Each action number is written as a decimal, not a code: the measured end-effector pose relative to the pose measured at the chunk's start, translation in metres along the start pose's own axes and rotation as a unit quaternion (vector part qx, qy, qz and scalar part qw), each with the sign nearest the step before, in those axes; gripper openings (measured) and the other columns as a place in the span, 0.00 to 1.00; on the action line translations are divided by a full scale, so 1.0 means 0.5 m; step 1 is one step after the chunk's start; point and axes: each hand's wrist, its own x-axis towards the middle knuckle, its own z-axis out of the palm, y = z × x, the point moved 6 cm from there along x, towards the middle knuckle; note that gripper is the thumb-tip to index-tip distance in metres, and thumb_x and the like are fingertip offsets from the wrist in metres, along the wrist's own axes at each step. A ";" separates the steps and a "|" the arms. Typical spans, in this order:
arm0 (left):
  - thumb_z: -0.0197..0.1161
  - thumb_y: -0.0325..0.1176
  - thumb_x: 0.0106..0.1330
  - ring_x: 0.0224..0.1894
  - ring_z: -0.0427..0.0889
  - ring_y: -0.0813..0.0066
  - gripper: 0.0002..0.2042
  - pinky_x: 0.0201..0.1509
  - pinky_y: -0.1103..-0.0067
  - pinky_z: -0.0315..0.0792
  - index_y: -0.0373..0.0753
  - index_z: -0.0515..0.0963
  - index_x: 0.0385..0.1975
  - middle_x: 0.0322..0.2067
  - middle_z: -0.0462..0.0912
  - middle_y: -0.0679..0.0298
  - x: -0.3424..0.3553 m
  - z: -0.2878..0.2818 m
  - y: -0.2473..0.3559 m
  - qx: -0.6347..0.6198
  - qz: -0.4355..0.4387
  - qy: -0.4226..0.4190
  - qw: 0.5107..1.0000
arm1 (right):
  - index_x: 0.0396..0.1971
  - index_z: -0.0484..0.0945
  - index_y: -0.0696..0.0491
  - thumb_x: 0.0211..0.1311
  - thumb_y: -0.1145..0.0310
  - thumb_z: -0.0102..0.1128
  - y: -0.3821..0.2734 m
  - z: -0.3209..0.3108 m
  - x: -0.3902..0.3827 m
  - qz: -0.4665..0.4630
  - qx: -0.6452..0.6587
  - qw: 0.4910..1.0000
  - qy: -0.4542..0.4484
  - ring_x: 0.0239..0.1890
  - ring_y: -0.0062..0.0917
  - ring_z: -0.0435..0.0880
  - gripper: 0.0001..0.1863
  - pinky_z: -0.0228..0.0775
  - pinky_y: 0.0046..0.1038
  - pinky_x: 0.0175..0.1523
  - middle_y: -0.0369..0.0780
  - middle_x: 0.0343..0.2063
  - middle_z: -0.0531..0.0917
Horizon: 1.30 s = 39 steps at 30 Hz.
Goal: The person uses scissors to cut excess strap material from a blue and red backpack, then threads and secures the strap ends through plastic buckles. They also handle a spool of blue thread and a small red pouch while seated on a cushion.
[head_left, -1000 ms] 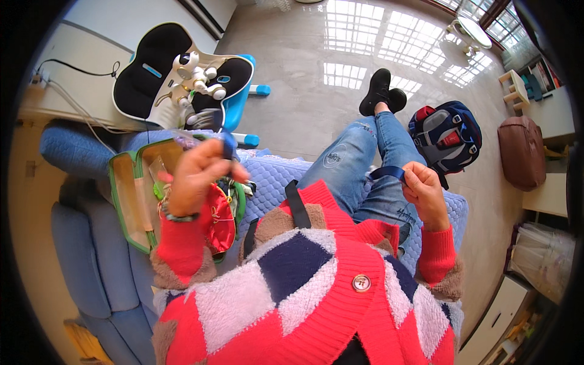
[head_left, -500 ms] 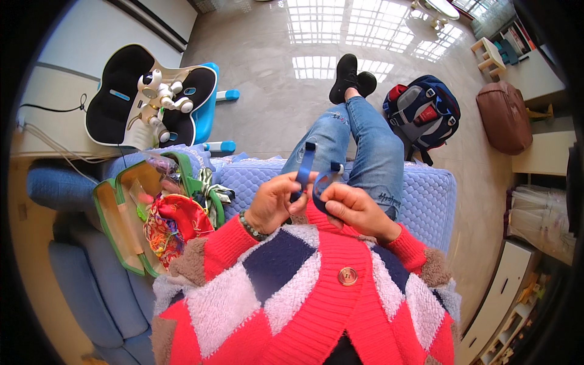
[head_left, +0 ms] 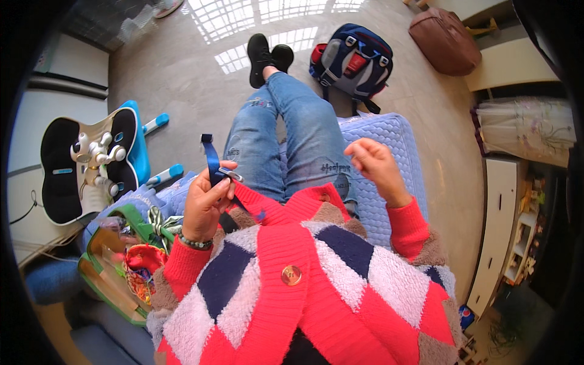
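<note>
My left hand is closed round a narrow dark blue strap above my lap. A black piece tips the strap's upper end, and a silvery clip shows by my thumb. The other end hangs below the hand toward my cardigan. My right hand is raised to the right of my knees, apart from the strap. Its fingers are curled in with nothing visible in them.
At left, a green case lies open with a red pouch inside. Beyond it, a white robot toy rests on a black padded chair. A blue backpack and brown bag are ahead.
Both hands held the strap close together before. The right hand has let go and moved right, while the left keeps the strap. My view has swung to the right.
</note>
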 end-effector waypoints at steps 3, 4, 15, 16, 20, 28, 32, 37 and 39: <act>0.54 0.36 0.70 0.17 0.62 0.87 0.15 0.23 0.89 0.57 0.35 0.72 0.51 0.24 0.75 0.66 0.004 0.015 -0.013 -0.033 -0.009 -0.031 0.999 | 0.35 0.79 0.55 0.67 0.68 0.53 0.053 -0.122 -0.027 0.013 0.015 0.996 0.086 0.17 0.08 0.67 0.08 0.58 0.13 0.21 0.30 0.19 0.74; 0.54 0.37 0.70 0.17 0.62 0.87 0.15 0.23 0.89 0.57 0.35 0.73 0.51 0.24 0.75 0.66 0.005 0.023 -0.017 -0.057 -0.009 -0.046 0.997 | 0.35 0.79 0.56 0.67 0.68 0.53 0.085 -0.159 -0.031 0.046 -0.020 0.991 0.123 0.17 0.08 0.67 0.08 0.58 0.13 0.20 0.30 0.19 0.74; 0.50 0.36 0.73 0.19 0.64 0.89 0.14 0.24 0.89 0.59 0.35 0.72 0.51 0.26 0.77 0.67 0.000 0.059 -0.033 0.031 -0.043 -0.090 0.995 | 0.34 0.84 0.53 0.58 0.69 0.59 0.170 -0.256 -0.044 -0.096 -0.624 0.705 0.322 0.35 0.38 0.82 0.08 0.73 0.40 0.42 0.43 0.33 0.84; 0.50 0.35 0.73 0.19 0.64 0.89 0.14 0.24 0.89 0.59 0.35 0.72 0.51 0.27 0.77 0.67 0.000 0.065 -0.027 0.015 -0.032 -0.094 0.995 | 0.34 0.84 0.54 0.58 0.69 0.59 0.128 -0.236 -0.054 -0.138 -0.639 0.673 0.347 0.37 0.38 0.82 0.08 0.73 0.38 0.43 0.44 0.34 0.84; 0.49 0.29 0.72 0.27 0.71 0.90 0.12 0.32 0.90 0.64 0.33 0.74 0.51 0.32 0.80 0.66 -0.002 0.095 -0.009 0.090 0.012 -0.107 0.990 | 0.37 0.82 0.57 0.63 0.67 0.57 0.003 -0.118 -0.047 -0.159 -0.343 0.901 0.214 0.40 0.33 0.82 0.10 0.72 0.32 0.47 0.44 0.36 0.83; 0.51 0.25 0.69 0.36 0.78 0.79 0.10 0.43 0.82 0.70 0.32 0.77 0.46 0.38 0.80 0.63 -0.016 0.142 0.028 0.314 0.198 -0.188 0.909 | 0.32 0.79 0.57 0.73 0.58 0.47 -0.001 0.270 -0.016 -0.005 0.151 0.956 -0.251 0.35 0.14 0.75 0.18 0.66 0.19 0.44 0.32 0.31 0.80; 0.54 0.24 0.68 0.43 0.82 0.72 0.09 0.49 0.80 0.72 0.31 0.77 0.44 0.40 0.82 0.59 -0.018 0.126 0.020 0.319 0.170 -0.198 0.911 | 0.35 0.79 0.57 0.71 0.59 0.50 -0.004 0.277 -0.005 -0.015 0.164 0.959 -0.228 0.39 0.13 0.75 0.16 0.67 0.19 0.47 0.32 0.32 0.81; 0.56 0.27 0.65 0.41 0.82 0.63 0.07 0.46 0.75 0.72 0.34 0.79 0.39 0.41 0.81 0.57 -0.016 0.120 0.019 0.384 0.230 -0.199 0.872 | 0.39 0.79 0.58 0.70 0.62 0.52 -0.008 0.260 0.003 0.035 0.351 0.908 -0.226 0.46 0.19 0.78 0.14 0.67 0.24 0.55 0.39 0.42 0.82; 0.58 0.28 0.62 0.39 0.80 0.59 0.06 0.44 0.73 0.71 0.36 0.79 0.36 0.41 0.80 0.56 -0.015 0.120 0.016 0.462 0.243 -0.217 0.825 | 0.40 0.80 0.59 0.69 0.63 0.54 -0.017 0.262 -0.001 0.021 0.396 0.880 -0.263 0.47 0.21 0.78 0.14 0.67 0.24 0.57 0.42 0.47 0.81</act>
